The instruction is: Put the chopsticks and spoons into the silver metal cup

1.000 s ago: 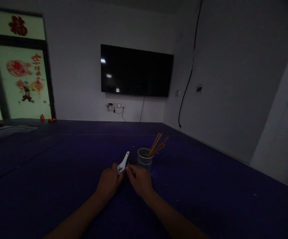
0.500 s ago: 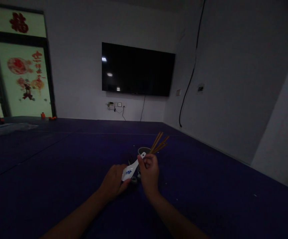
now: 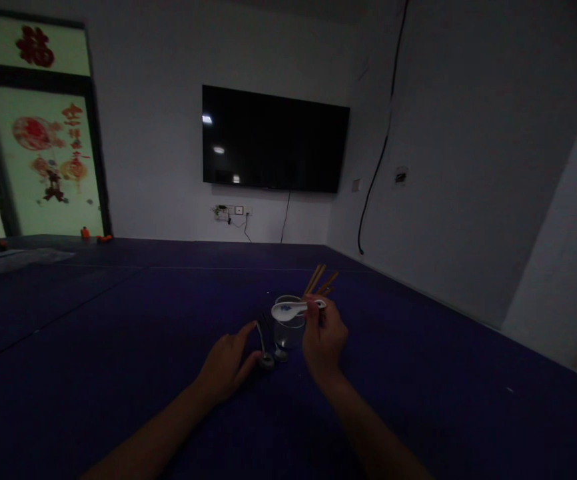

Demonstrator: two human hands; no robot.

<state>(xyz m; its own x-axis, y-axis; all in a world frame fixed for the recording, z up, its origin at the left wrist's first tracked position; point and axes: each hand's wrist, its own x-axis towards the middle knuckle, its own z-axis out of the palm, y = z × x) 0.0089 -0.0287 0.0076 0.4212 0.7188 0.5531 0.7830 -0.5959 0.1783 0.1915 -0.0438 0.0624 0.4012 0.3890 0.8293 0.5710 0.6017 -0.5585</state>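
Observation:
My right hand pinches the handle of a white ceramic spoon with a blue pattern, holding it level just above the rim of a grey cup. Several wooden chopsticks lean out of the cup to the right. My left hand rests on the dark blue surface, fingers loosely apart, its fingertips next to two metal spoons lying by the cup. It holds nothing.
The dark blue surface stretches far ahead to a white wall with a black TV. A window with red paper decorations is at the left. A white wall runs along the right side.
My right hand took the white spoon from my left hand and carried it right and up over the cup. My left hand let go and settled on the surface.

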